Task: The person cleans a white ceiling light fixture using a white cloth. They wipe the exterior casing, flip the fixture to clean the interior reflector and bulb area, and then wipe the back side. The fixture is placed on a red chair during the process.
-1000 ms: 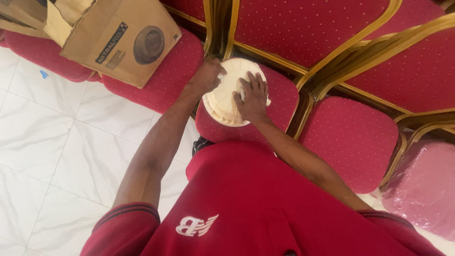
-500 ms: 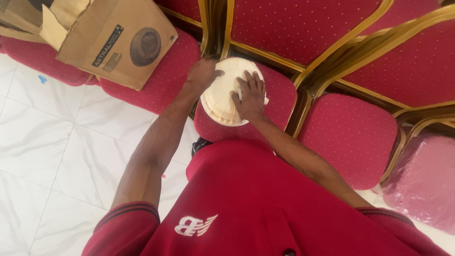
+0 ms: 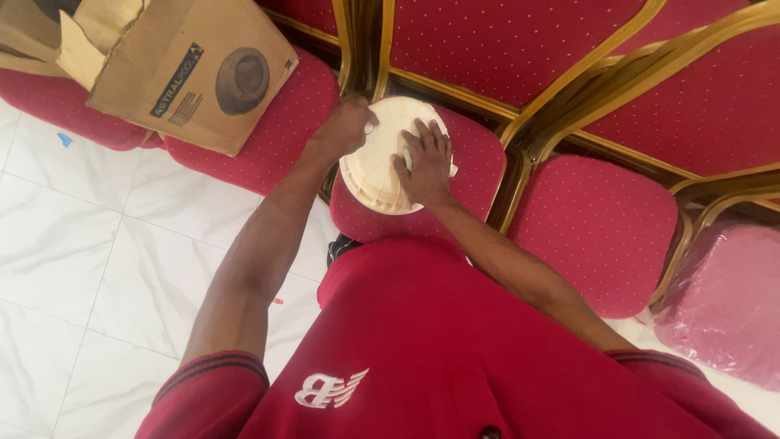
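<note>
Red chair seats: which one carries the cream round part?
The middle seat, directly before the person; both hands rest on the cream round part there. Others lack it.

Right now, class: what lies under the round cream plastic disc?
The round cream plastic disc rests on a red chair seat. The left hand grips its rim and the right hand presses on top. Its underside is hidden.

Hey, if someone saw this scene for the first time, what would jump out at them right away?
First, the round cream plastic disc on the red chair seat at centre, with the left hand at its upper-left edge and the right hand pressed flat on top. Next, the open cardboard box on another seat at upper left, and the rows of red chairs with gold frames filling the right side.
</note>
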